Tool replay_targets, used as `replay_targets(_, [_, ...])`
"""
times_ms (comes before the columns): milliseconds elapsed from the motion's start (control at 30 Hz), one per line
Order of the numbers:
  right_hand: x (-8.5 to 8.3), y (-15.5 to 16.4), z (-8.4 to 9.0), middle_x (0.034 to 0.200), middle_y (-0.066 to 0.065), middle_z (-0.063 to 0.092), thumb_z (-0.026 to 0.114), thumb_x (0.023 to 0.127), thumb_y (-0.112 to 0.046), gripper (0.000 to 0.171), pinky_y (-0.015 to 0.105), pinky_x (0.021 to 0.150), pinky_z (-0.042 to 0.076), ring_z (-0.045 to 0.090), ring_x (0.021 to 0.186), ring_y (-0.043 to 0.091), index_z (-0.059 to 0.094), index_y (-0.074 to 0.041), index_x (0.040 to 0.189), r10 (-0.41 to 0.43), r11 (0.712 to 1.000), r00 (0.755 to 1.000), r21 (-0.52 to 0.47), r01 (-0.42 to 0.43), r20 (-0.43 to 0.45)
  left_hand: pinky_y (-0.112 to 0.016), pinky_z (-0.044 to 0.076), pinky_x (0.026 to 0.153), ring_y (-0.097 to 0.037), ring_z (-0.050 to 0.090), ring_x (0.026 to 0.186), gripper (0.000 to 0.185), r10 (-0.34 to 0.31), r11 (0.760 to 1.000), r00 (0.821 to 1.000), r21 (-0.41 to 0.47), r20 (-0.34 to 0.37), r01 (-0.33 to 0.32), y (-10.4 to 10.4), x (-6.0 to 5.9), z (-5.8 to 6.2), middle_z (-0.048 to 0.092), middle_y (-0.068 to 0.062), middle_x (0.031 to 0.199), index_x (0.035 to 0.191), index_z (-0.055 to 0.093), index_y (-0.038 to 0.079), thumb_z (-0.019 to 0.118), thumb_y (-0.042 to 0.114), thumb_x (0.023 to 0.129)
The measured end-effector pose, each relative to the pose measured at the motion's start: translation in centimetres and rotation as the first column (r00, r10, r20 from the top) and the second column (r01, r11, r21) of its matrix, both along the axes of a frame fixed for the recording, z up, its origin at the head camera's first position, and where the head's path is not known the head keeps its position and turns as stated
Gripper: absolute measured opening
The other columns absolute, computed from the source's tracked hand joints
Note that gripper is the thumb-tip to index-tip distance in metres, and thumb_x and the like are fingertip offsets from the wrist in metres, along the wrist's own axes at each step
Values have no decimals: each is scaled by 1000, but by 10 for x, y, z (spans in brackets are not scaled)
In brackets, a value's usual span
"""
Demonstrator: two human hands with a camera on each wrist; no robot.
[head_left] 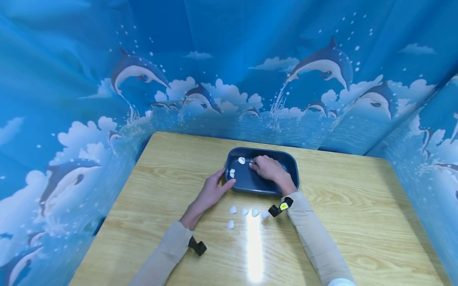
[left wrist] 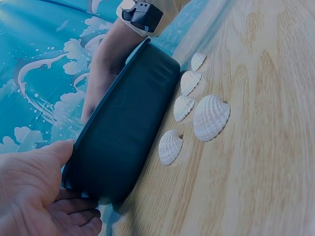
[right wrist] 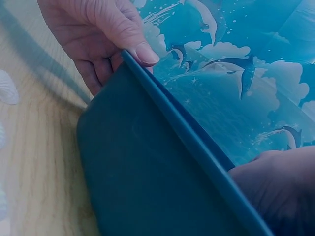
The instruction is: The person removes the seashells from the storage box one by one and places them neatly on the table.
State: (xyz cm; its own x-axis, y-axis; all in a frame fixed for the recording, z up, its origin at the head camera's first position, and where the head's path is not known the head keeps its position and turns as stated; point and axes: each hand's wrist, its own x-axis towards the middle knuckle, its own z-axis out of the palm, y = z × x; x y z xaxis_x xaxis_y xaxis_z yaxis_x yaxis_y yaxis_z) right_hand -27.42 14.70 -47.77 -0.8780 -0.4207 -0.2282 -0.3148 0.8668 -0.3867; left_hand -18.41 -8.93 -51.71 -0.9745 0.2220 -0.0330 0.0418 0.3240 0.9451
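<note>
Sitting at the far middle of the tabletop (head_left: pixel 171 167), the tray (head_left: pixel 290 165) holds three white shells (head_left: pixel 241 160) near its left wall. The left hand (head_left: pixel 211 192) grips the tray's near-left corner, thumb over the rim and fingers under the outside wall. The right hand (head_left: pixel 267 169) reaches inside the tray with fingers curled toward a shell; whether it pinches one I cannot tell. Five more shells (head_left: pixel 245 211) lie on the tabletop just near of the tray, between the two forearms. A blue dolphin curtain (head_left: pixel 322 67) surrounds the tabletop.
</note>
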Motion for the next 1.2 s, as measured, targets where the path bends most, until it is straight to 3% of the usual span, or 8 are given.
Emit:
replay_targets(267, [3, 4, 3, 61, -1, 43, 56, 109, -29, 46, 34, 55, 40, 50, 56, 18, 53, -15, 65, -33, 998, 999, 46, 34, -20, -49, 30, 125, -30, 36, 153, 68, 7, 1000, 1000, -6, 15, -6, 0, -1, -2, 42, -12, 163, 159, 41, 6, 66, 38, 104])
replay_targets(700, [5, 8, 2, 63, 0, 47, 59, 107, -28, 40, 34, 54, 39, 50, 57, 19, 57, -14, 69, -19, 997, 999, 78, 22, -39, -49, 30, 126, -29, 36, 153, 67, -1, 1000, 1000, 7, 5, 1, 0, 0, -1, 43, -12, 163, 159, 42, 7, 66, 38, 104])
replay_targets(800, [4, 9, 0, 70, 2, 54, 63, 105, -25, 27, 34, 55, 41, 52, 61, 19, 63, -12, 81, -11, 998, 997, 61, 15, -76, -49, 30, 126, -29, 35, 153, 67, -4, 1000, 1000, 7, 5, 4, 0, 1, 1, 43, -12, 163, 159, 42, 8, 67, 37, 104])
replay_targets(900, [4, 9, -4, 84, 4, 67, 66, 103, -23, 14, 36, 59, 47, 57, 67, 20, 71, -9, 105, -15, 1000, 993, 6, 16, -117, -50, 29, 126, -29, 34, 154, 67, -1, 1000, 1000, -2, 12, 1, 0, 1, 1, 42, -11, 164, 159, 41, 8, 66, 38, 104])
replay_targets(1000, [4, 8, -5, 105, 7, 75, 68, 103, -20, 26, 37, 65, 52, 61, 75, 19, 70, -10, 127, -11, 999, 990, -32, 7, -137, -50, 28, 126, -29, 34, 154, 68, 7, 1000, 1000, -10, 20, -7, 0, 1, 2, 41, -10, 164, 160, 41, 9, 66, 39, 104])
replay_targets(1067, [4, 7, -6, 107, 6, 75, 67, 103, -18, 28, 36, 64, 51, 61, 76, 18, 70, -11, 130, -2, 1000, 991, -29, -2, -132, -50, 29, 126, -29, 34, 154, 68, 11, 1000, 1000, -13, 24, -11, 0, 1, 2, 41, -10, 164, 160, 41, 9, 66, 39, 104])
replay_targets(1200, [5, 6, -6, 88, 5, 70, 66, 103, -15, 24, 33, 59, 44, 56, 70, 20, 72, -13, 126, 14, 1000, 994, -8, -14, -106, -50, 28, 127, -28, 34, 154, 68, 12, 1000, 999, -15, 31, -12, 1, 1, 1, 41, -10, 165, 160, 41, 10, 66, 40, 104])
